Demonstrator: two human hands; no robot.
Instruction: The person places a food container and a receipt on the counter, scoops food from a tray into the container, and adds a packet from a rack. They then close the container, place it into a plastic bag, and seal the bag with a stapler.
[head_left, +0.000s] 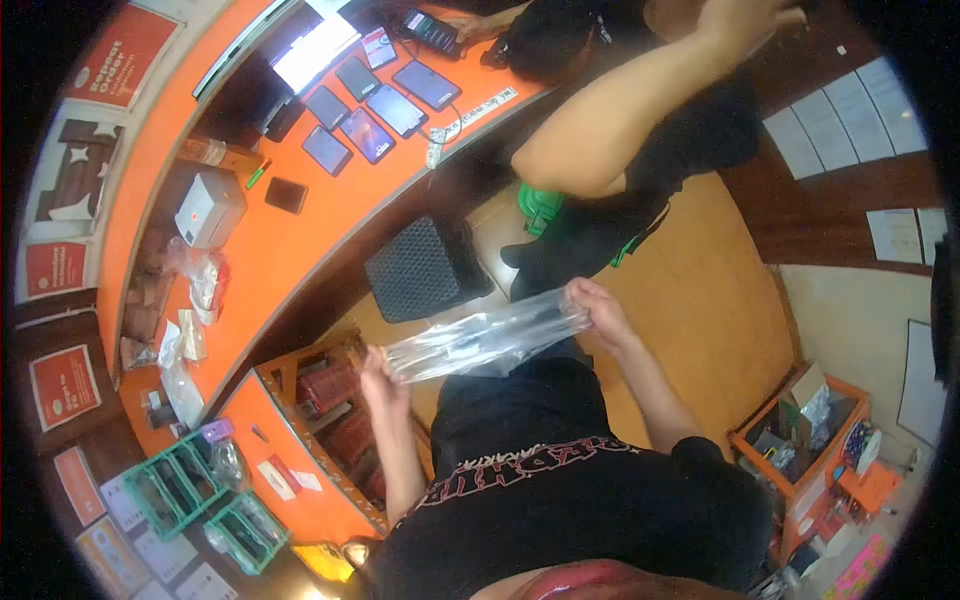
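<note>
A clear plastic bag (480, 340) is stretched between my two hands in front of my lap. My left hand (384, 385) is closed on its left end, fingers pinched over the edge. At the other end, slightly higher, my right hand (597, 310) grips the plastic with thumb and fingers. The bag looks flat and wrinkled, with shiny reflections; I cannot make out anything inside it.
An orange counter (330, 215) curves along the left, with several phones (367, 135) and a white box (209, 209). A black textured stool (425, 268) stands ahead. Another person's arm (610, 130) is at upper right. Green baskets (175, 487) sit lower left; an orange cabinet (790, 480) stands right.
</note>
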